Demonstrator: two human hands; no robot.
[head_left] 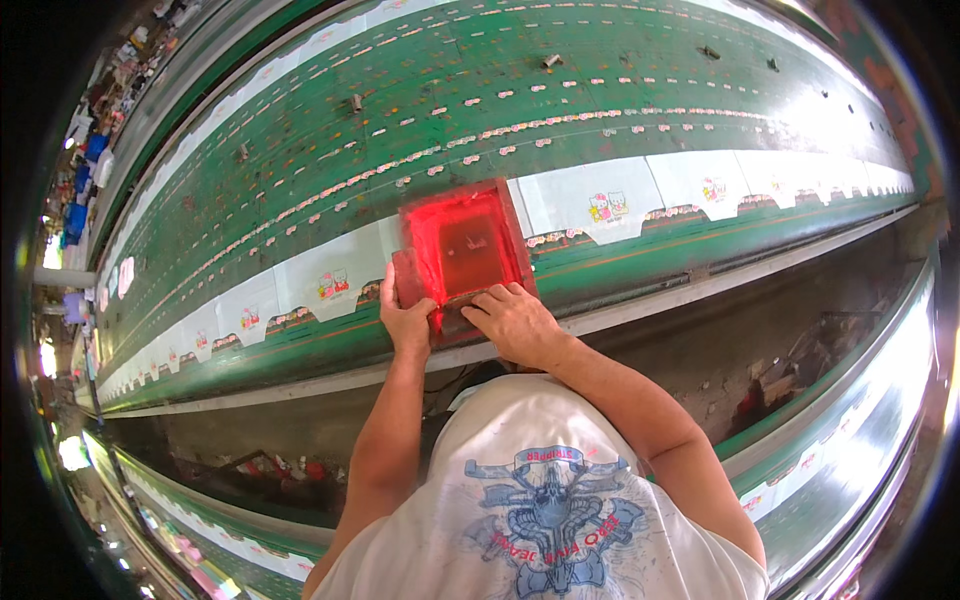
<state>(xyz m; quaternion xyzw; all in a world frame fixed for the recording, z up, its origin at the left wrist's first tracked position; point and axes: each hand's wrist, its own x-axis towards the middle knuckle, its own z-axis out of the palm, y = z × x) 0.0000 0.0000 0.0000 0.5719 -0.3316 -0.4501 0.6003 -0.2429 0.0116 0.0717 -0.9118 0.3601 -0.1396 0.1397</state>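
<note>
One red rectangular frame [516, 240] is positioned at the near edge of a long green table [620, 110], over a row of white sheets [575, 195]. Its inner panel is coated in bright red along the left and upper sides and is darker toward the middle.

At the frame's near left corner, a flat dark-red piece [408, 276] is held upright by the left hand [407, 318]; it is gripped narrowly between thumb and fingers. Whether this piece is joined to the frame cannot be told. The right hand [518, 324] is laid palm down on the near rim, with the fingers bent and slightly spread; whether the rim is clasped from below cannot be told, as the thumb is hidden.

Sheets on both sides of the frame are marked with paired figures in pink and yellow. Lines of small printed motifs are carried across the green surface. A pale rail [780, 257] is fitted along the near edge. A white shirt [420, 545] with a blue print is worn by the person.
</note>
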